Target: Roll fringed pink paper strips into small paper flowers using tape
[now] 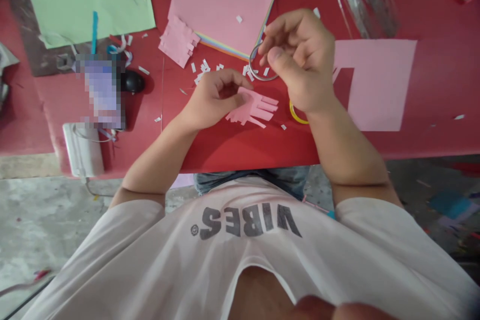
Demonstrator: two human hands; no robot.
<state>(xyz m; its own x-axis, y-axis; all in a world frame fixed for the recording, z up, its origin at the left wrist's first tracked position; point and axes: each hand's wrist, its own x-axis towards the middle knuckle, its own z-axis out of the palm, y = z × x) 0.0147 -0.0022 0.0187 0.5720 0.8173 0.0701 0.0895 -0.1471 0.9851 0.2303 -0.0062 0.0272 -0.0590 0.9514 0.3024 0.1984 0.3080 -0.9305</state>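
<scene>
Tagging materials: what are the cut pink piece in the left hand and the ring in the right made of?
Cut pink piece: likely matte paper; thin, flat strips, no gloss.
Ring: shiny grey, bright highlights along rim; metal or plastic, can't tell.

In grip of right hand (300, 60), cannot see silvery ring (263, 79) completely; behind its wrist, nor yellow ring (295, 116). Left from grip of left hand (219, 97), cannot recognise pixelated object (103, 91). Beyond these 2 grips, cannot see far end of cut-off paper stack (225, 0).
</scene>
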